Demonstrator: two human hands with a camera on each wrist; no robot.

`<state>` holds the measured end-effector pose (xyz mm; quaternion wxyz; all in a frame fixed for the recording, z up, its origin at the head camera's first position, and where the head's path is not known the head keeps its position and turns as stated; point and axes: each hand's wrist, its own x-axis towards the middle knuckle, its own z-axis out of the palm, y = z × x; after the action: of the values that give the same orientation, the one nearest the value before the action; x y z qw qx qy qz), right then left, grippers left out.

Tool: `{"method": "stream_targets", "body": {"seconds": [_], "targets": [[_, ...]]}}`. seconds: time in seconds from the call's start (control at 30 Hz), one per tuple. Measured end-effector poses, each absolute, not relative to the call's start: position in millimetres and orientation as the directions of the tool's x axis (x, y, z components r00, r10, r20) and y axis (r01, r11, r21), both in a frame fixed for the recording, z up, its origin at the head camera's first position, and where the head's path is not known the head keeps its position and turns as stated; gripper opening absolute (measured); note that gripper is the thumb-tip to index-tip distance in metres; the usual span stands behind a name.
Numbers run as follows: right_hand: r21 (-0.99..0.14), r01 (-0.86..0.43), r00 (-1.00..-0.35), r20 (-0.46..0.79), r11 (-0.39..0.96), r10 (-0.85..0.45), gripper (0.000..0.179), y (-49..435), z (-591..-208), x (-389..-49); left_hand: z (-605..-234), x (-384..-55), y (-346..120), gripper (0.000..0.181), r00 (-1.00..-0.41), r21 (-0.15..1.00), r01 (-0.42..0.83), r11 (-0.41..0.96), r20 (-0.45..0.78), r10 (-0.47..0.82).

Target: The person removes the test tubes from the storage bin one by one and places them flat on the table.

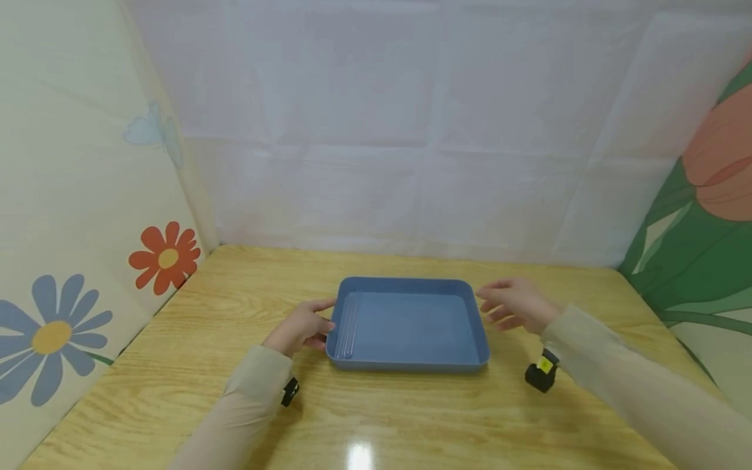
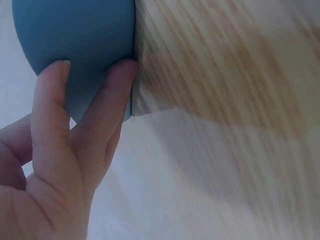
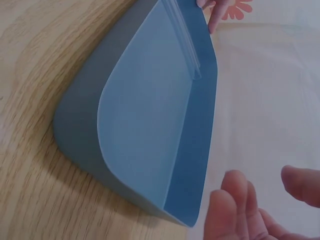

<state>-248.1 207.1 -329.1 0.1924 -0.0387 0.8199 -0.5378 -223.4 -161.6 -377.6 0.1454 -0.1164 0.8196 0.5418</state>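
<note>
A blue rectangular tray (image 1: 420, 326) rests on the wooden table. Along its left inner side lies a narrow, clear, ridged strip (image 1: 349, 326), also visible in the right wrist view; its exact kind I cannot tell. My left hand (image 1: 303, 324) is at the tray's left end, fingers extended. In the left wrist view, its fingertips (image 2: 122, 70) touch the outer wall of the tray. Off the tray's right end, my right hand (image 1: 514, 303) hovers with fingers loosely bent and nothing in them. The right wrist view shows its thumb apart from the fingers, beside the tray's corner.
The wood-grain table (image 1: 376, 418) extends around the tray. A white cloth (image 1: 411, 163) hangs behind it, with flower-printed cloths (image 1: 53, 196) at the left and right. Dark wrist cameras (image 1: 542, 372) stick out below both sleeves.
</note>
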Motion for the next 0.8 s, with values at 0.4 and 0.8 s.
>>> {"method": "stream_targets", "body": {"seconds": [0.4, 0.8], "targets": [[-0.893, 0.182, -0.916, -0.306, 0.413, -0.259, 0.048, 182.5, -328.7, -249.8, -375.7, -222.8, -161.1, 0.059, -0.928, 0.854, -0.355, 0.38, -0.371, -0.035], [-0.88, 0.179, -0.906, -0.322, 0.441, -0.274, 0.044, 157.6, -331.9, -251.4, -375.1, -221.8, -160.8, 0.058, -0.93, 0.854, -0.35, 0.384, -0.366, -0.035]]}}
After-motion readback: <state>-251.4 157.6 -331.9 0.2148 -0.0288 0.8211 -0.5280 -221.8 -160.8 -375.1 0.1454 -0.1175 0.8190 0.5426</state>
